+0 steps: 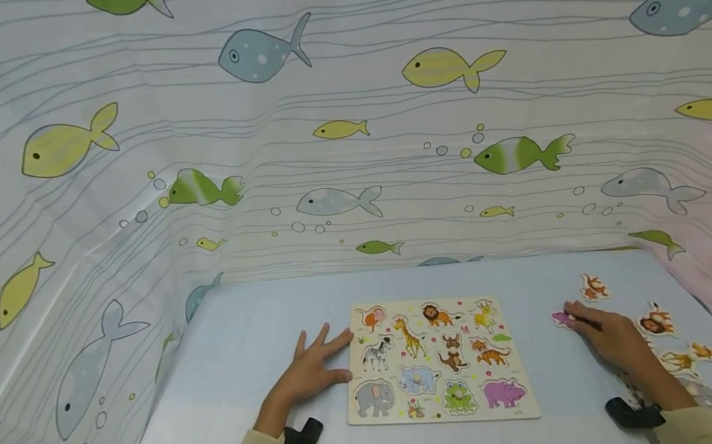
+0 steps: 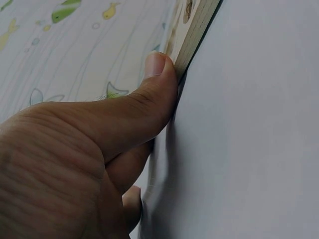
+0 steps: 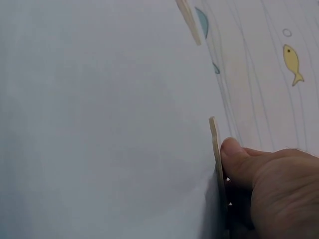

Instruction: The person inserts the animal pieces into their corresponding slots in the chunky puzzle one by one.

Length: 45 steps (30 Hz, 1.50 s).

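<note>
A wooden animal puzzle board (image 1: 446,422) lies flat on the table, printed with several animals. My left hand (image 1: 307,367) is at the board's left side with its fingers spread. Its thumb (image 2: 162,74) touches the board's edge in the left wrist view. A blue rhino piece (image 1: 419,380) and a green frog piece (image 1: 458,397), each with a small knob, sit in the lower part of the board. Off to the right, my right hand (image 1: 615,345) pinches a small purple puzzle piece (image 1: 561,319) near the tabletop. Only the piece's thin edge shows in the right wrist view.
Loose pieces lie on the table's right side: a brown-orange animal (image 1: 594,286), a lion (image 1: 656,321), a giraffe (image 1: 687,356) and a grey piece (image 1: 708,397). Others are partly hidden by the right forearm. A fish-printed sheet (image 1: 390,172) encloses the table's back and sides.
</note>
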{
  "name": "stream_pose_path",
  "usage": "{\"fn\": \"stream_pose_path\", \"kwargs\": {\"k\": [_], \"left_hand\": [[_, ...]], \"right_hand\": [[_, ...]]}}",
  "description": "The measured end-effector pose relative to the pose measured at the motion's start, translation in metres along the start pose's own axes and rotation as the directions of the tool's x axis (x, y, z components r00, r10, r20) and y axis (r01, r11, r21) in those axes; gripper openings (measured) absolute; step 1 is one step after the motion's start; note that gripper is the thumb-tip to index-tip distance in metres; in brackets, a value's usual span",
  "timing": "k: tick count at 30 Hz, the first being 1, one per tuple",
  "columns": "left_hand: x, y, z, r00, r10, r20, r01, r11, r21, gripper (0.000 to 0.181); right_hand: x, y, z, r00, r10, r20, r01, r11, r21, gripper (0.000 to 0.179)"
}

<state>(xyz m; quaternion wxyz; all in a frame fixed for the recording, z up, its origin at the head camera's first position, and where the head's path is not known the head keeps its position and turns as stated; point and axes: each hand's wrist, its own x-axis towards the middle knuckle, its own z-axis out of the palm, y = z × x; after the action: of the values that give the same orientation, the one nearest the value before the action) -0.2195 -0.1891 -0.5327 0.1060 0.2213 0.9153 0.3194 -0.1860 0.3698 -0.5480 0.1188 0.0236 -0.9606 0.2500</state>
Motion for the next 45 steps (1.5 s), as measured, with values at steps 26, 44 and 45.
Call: {"fn": "stream_pose_path", "kwargs": {"k": [26,44,45], "left_hand": [[0.0,0.0,0.002,1.0,-0.02,-0.009,0.02,1.0,0.014,0.078],[0.0,0.001,0.0,1.0,-0.021,-0.009,0.021,1.0,0.021,0.078],[0.0,0.001,0.0,1.0,-0.02,-0.009,0.02,1.0,0.02,0.078]], "right_hand": [[0.0,-0.009,-0.004,1.0,0.024,-0.008,-0.024,1.0,0.013,0.033],[0.005,-0.031,-0.006,0.989,-0.086,-0.122,0.115,0.962,0.249,0.014],[0.005,-0.031,-0.006,0.987,-0.096,-0.129,0.126,0.96,0.251,0.015]]}}
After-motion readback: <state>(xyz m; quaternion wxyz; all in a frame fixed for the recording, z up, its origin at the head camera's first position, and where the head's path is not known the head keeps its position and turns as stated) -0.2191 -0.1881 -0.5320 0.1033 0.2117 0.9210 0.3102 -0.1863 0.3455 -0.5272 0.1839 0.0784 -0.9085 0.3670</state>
